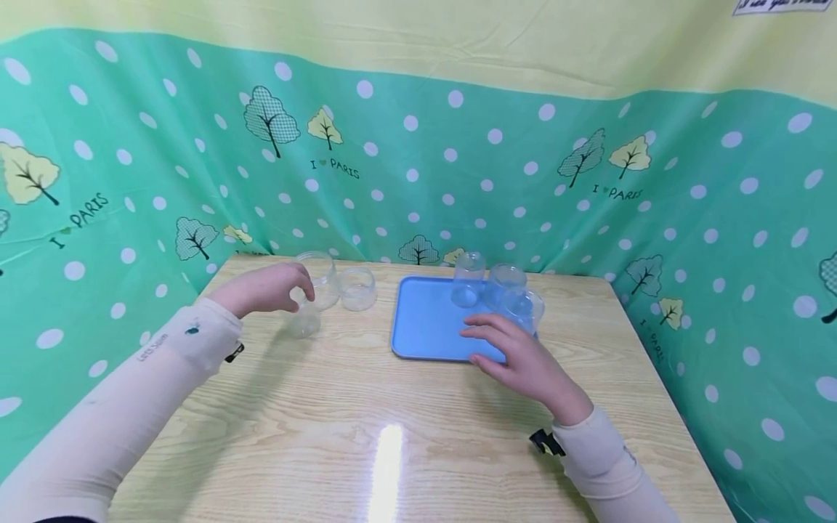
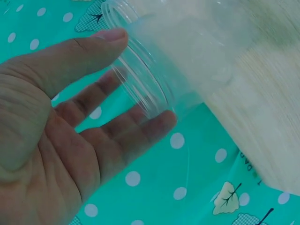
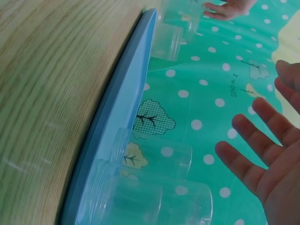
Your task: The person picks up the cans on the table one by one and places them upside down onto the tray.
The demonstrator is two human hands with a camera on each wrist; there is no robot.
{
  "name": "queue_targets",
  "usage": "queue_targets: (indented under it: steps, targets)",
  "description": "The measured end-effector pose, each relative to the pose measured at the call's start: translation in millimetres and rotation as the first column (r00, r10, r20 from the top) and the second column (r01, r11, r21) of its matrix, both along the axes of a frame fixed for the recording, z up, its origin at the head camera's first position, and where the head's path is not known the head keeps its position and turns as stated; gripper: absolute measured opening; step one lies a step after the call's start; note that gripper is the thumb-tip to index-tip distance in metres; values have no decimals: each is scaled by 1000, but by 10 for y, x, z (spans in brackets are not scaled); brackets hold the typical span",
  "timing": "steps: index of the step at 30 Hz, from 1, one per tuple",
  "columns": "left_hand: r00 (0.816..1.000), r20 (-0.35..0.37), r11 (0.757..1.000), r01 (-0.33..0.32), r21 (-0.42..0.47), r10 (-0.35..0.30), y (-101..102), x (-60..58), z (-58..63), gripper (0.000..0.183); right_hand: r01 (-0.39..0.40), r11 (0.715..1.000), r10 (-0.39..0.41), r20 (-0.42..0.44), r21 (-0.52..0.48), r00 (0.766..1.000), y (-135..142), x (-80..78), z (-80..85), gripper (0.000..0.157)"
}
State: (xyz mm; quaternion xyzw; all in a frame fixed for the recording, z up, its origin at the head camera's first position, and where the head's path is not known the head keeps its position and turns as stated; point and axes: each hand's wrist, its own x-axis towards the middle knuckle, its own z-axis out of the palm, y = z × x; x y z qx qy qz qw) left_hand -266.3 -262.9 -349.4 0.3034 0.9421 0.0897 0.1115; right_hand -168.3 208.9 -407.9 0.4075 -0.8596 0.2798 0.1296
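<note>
At the left of the table my left hand [image 1: 269, 288] reaches down over a small clear jar [image 1: 304, 323]. Thumb and fingers curve round its ridged rim [image 2: 143, 77] from both sides in the left wrist view. Two more clear containers stand just beyond it, a larger one [image 1: 322, 280] and a low one [image 1: 357, 290]. My right hand [image 1: 519, 357], fingers spread and holding nothing, hovers over the near right corner of a blue tray [image 1: 421, 323]. Behind that hand, a tall clear jar [image 1: 468, 280] and two other clear containers [image 1: 506, 278] stand on the tray's right side.
The wood-grain table [image 1: 314, 436] runs back to a green dotted curtain [image 1: 405, 160], which also hangs along both sides. A bright light reflection [image 1: 387, 465] lies on the front of the tabletop. The tray has a low raised rim.
</note>
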Motion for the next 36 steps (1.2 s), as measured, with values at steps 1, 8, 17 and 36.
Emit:
queue_targets:
  steps: [1,8,17,36]
  targets:
    - [1000,-5,1000,0,-4,0,-2,5,7,26,2,1000,-2,2,2,1000,1,2,4,39]
    - [998,-51,999,40,-13,-41,-35,22,36,27,9,1000,-9,7,6,1000,12,4,17,39]
    - [993,-94,998,63,-16,-65,-16,67,94,29,13,1000,-13,4,4,1000,30,-2,15,39]
    - [984,-175,990,65,126,-42,18,200,355,27,21,1000,-21,8,-3,1000,72,-7,59,40]
